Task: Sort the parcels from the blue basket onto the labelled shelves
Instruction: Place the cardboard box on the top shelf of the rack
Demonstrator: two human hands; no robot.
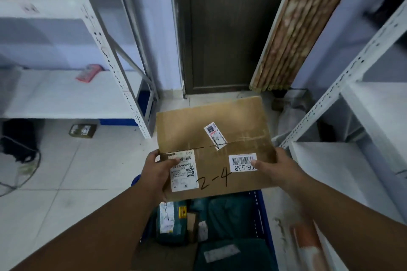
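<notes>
Both hands hold one flat cardboard parcel [217, 147] in the air above the blue basket [263, 215], which stands on the tiled floor [66, 182]. The left hand [157, 171] grips the parcel's near left corner, thumb curled over the white shipping label [184, 170] on top and fingers under the edge. The right hand [275, 168] grips the near right corner, its thumb pressed on the barcode sticker [242, 162] reading "T6-538". Between the two labels "2-4" is written by hand in black marker, and a third small sticker [215, 135] sits across the taped seam. Inside the basket lie dark green bagged parcels [229, 209] and a small box, partly blurred. White metal shelves stand on the left [72, 92] and on the right [352, 154]; a pink packet [88, 72] lies on the left shelf. A small carton [82, 131] rests on the floor beneath that shelf, and a brown door [224, 35] closes the aisle ahead.
</notes>
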